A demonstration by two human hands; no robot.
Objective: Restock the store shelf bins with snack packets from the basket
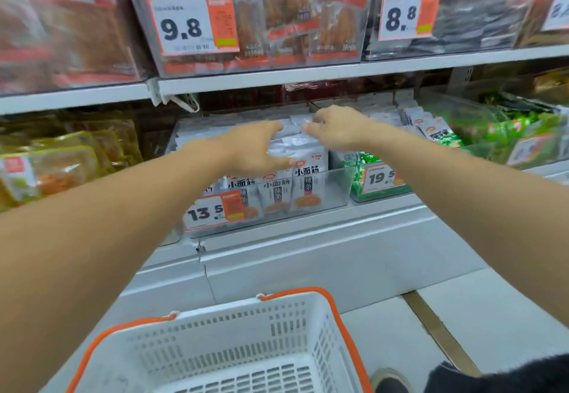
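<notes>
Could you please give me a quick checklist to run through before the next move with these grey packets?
1. Left hand on the grey-white snack packets in the clear plastic bin tagged 13.5: ok.
2. Right hand on the packets further back: ok, though blur hides whether it grips.
3. Front packets upright, labels outward: ok.
4. Room left in this bin: not ok, it looks full.
5. White plastic basket with orange handles holding more stock: not ok, its visible part shows none.
</notes>
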